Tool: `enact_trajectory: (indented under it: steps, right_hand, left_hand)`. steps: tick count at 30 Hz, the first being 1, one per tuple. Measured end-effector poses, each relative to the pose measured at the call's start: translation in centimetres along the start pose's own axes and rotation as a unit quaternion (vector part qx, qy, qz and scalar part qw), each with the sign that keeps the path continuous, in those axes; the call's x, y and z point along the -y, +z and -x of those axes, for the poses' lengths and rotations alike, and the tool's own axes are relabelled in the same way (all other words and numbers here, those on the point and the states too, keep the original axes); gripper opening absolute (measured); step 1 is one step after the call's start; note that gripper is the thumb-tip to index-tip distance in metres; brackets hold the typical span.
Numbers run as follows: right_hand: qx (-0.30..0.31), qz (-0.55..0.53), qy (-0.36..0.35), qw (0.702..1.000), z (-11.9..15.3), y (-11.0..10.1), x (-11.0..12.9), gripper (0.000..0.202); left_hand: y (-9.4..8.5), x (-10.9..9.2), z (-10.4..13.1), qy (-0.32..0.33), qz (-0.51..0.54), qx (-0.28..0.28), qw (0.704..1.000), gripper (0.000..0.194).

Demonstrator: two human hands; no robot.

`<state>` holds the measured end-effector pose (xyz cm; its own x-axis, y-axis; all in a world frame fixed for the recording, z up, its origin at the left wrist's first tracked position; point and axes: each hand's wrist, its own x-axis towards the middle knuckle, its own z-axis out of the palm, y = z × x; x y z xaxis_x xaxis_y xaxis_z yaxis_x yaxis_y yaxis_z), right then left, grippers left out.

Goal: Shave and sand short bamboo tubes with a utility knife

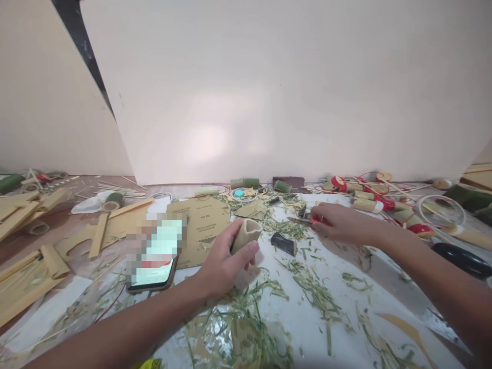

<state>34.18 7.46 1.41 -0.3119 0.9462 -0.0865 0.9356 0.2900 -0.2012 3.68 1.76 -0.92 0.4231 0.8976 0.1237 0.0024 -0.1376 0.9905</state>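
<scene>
A short, pale bamboo tube point(246, 237) sits upright in my left hand point(225, 261), its open, uneven top end facing up. The fingers and thumb wrap round it. Further right, my right hand point(338, 223) closes on red-handled scissors point(299, 221), low over the work surface. Their dark, narrow blades point left, and the fingers hide most of the handle. Between the hands lies a small black folded piece point(283, 243) among green shavings point(315, 292). Sheets of brown sandpaper point(203, 220) lie just behind and left of my left hand.
A phone point(161, 251) with a lit screen rests at left. Wooden strips point(100, 236) and bamboo pieces lie beyond it. At right are red-banded bamboo pieces point(411, 220), a clear coiled tube point(440, 210) and a black object point(461, 260). A white board point(288, 92) stands behind.
</scene>
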Motion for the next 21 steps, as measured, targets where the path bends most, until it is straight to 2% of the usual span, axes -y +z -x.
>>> enact_trajectory:
  steps: [4, 6, 8, 11, 13, 21]
  right_hand:
    - [-0.03, -0.067, -0.018, 0.997, 0.7, -1.3, 1.8, 0.028]
    - [-0.054, -0.144, -0.037, 0.987, 1.5, -1.9, 4.0, 0.031]
    - [-0.101, -0.17, -0.059, 0.978, 2.4, -2.0, 6.6, 0.03]
    - [-0.073, -0.156, -0.117, 0.978, 3.5, -1.4, 9.8, 0.032]
    - [-0.054, -0.136, -0.13, 0.981, 3.9, -0.9, 11.1, 0.033]
    - [-0.028, -0.056, -0.12, 0.991, 4.3, 0.1, 12.7, 0.028]
  left_hand:
    - [0.0, 0.2, -0.1, -0.028, 0.072, 0.032, 0.997, 0.032]
    - [-0.1, 0.3, -0.1, -0.027, 0.094, 0.057, 0.994, 0.032]
    - [-0.2, 0.4, 0.0, -0.016, 0.065, 0.062, 0.996, 0.034]
    - [-0.6, 0.7, 0.1, 0.003, -0.008, 0.062, 0.998, 0.036]
    - [-0.7, 0.9, 0.1, 0.007, -0.017, 0.073, 0.997, 0.036]
    - [-0.7, 0.5, 0.2, 0.003, -0.015, 0.109, 0.994, 0.039]
